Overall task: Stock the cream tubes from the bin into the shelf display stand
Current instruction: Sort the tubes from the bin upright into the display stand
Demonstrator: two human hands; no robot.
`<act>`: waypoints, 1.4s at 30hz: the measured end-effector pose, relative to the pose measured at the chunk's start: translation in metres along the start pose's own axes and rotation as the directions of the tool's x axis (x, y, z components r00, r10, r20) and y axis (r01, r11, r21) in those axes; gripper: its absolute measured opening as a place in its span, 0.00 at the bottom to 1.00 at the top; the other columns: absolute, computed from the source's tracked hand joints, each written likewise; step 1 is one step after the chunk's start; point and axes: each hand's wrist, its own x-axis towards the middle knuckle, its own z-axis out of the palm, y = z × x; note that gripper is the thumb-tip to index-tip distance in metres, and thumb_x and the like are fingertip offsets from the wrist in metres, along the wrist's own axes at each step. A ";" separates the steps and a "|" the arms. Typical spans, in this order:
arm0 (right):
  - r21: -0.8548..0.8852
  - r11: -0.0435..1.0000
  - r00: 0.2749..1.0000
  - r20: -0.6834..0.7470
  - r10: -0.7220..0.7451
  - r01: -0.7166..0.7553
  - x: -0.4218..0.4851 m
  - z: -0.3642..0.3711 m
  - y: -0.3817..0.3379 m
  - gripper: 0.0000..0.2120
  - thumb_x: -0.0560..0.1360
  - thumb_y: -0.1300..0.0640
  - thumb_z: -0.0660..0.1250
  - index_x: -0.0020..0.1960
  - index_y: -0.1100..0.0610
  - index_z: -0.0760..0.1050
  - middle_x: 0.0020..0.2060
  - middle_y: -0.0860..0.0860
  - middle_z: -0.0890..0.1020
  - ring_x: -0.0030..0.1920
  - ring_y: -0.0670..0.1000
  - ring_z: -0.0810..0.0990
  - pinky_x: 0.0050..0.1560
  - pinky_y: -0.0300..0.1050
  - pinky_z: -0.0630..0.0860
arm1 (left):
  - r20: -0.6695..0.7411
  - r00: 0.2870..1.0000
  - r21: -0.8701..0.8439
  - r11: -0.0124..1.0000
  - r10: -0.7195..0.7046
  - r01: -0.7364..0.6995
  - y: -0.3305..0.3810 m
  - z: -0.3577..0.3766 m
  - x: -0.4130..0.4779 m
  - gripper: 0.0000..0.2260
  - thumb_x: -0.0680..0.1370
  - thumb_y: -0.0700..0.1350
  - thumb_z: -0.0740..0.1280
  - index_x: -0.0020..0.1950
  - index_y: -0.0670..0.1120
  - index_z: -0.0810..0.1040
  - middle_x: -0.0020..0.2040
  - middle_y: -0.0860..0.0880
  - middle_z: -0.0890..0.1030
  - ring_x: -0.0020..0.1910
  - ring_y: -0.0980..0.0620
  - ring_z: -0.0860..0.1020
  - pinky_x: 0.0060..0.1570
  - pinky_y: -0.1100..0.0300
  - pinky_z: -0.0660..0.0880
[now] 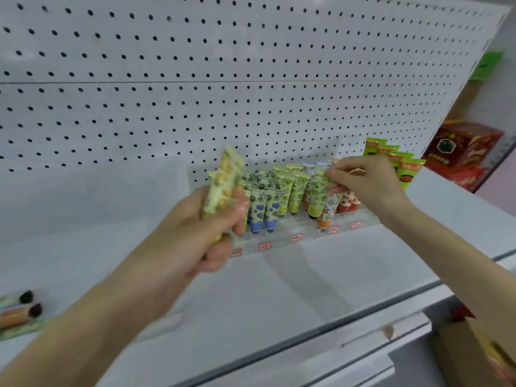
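one green-patterned tube hangs cap down over the display stand. the right hand pinches it near its crimped top, thumb and fingertips closed on it. held that way, i judge, it can drop straight into a lane the same way up as its neighbours. several yellow tubes are bunched in the left hand, whose fingers wrap round them just in front of the stand's left end. this is likely a ready supply, so the other hand can feed lanes one tube at a time.

the stand is clear plastic with side-by-side lanes, each with a small red price label on its front lip. inside, from its left end, stand blue-capped tubes, then green tubes, then orange-capped tubes and reddish ones. all rest cap down and lean back.

just beyond the stand's right end stands a row of bright green packs, with a red box past them. behind the stand rises a white pegboard. the stand sits on a white shelf. far off its left end lie a few loose tubes. the bin is not in view.
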 end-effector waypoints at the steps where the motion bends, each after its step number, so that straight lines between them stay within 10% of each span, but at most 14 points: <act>1: -0.037 0.999 1.000 0.018 -0.019 0.019 0.005 0.000 0.000 0.06 0.73 0.64 0.70 0.38 0.57 0.80 0.34 0.55 0.83 0.30 0.46 0.83 0.37 0.34 0.80 | 0.023 1.000 -0.019 1.000 -0.014 0.014 -0.007 0.011 -0.003 0.05 0.78 0.45 0.64 0.48 0.44 0.73 0.33 0.50 0.73 0.21 0.57 0.58 0.18 0.68 0.56; 10: -0.376 0.900 0.959 0.252 -0.132 0.223 0.038 0.014 0.003 0.04 0.75 0.63 0.69 0.41 0.61 0.80 0.34 0.55 0.83 0.30 0.45 0.82 0.37 0.34 0.79 | -0.131 0.979 -0.083 0.985 -0.159 0.149 -0.084 0.057 0.033 0.12 0.79 0.50 0.63 0.53 0.43 0.79 0.37 0.51 0.78 0.31 0.57 0.73 0.30 0.63 0.70; 16: -0.608 0.743 0.960 0.209 -0.188 0.278 0.053 0.027 0.007 0.07 0.73 0.51 0.71 0.44 0.54 0.82 0.37 0.46 0.66 0.42 0.50 0.69 0.40 0.44 0.65 | -0.181 0.974 -0.084 0.989 -0.133 0.119 -0.115 0.056 0.052 0.10 0.80 0.49 0.62 0.54 0.46 0.80 0.39 0.50 0.79 0.36 0.56 0.76 0.38 0.62 0.75; 42: -0.658 0.685 0.950 0.214 -0.229 0.313 0.060 0.029 0.038 0.08 0.73 0.50 0.70 0.47 0.54 0.83 0.33 0.44 0.62 0.42 0.50 0.66 0.48 0.45 0.60 | -0.142 0.981 -0.356 0.931 -0.134 0.076 -0.136 0.040 0.059 0.11 0.78 0.44 0.61 0.51 0.40 0.79 0.33 0.46 0.77 0.30 0.55 0.73 0.31 0.64 0.72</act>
